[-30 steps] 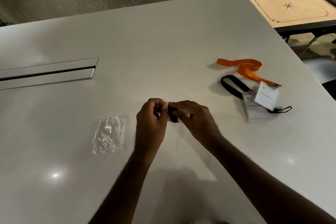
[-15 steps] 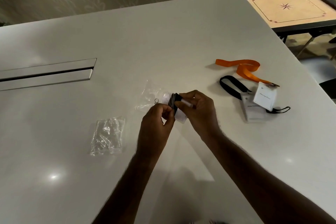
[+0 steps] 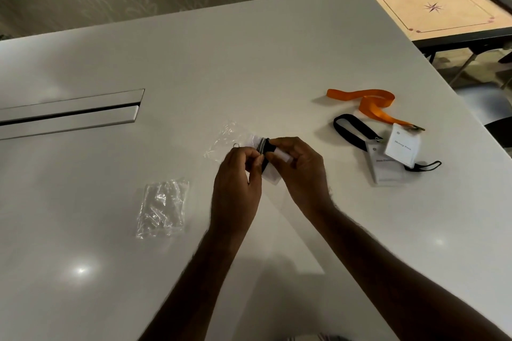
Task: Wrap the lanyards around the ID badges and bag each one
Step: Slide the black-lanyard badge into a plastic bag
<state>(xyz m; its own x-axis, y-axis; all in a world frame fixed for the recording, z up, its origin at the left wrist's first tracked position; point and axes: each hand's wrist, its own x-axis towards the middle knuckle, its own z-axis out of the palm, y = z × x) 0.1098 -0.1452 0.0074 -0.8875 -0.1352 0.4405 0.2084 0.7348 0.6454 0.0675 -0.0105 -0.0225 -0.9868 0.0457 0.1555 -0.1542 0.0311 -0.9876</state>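
Head view: both hands worked over the middle of the white worktop (image 3: 249, 50). Right hand (image 3: 300, 171) had its grip clamped on the wrapped ID badge (image 3: 273, 176), black lanyard (image 3: 264, 148) wound round its middle; left hand (image 3: 238, 174) pinched what looked like the mouth of a clear bag (image 3: 224, 138), which trailed away from the hands onto the worktop. Step in hand, as I read it: feeding the bundle into that bag. To do it well: keep the right thumb pressing the wrap so the coils don't spring loose, hold the bag mouth spread with the left, lead in with the narrow end, and mind the metal ring (image 3: 236, 146) at the left fingertips, which could snag the film. Spare clear bags (image 3: 163, 206) lay near the left forearm. Not yet done: orange lanyard (image 3: 368, 104) and second black lanyard (image 3: 354, 130) with two unwrapped badges (image 3: 400, 147), overlapping, off to the right.
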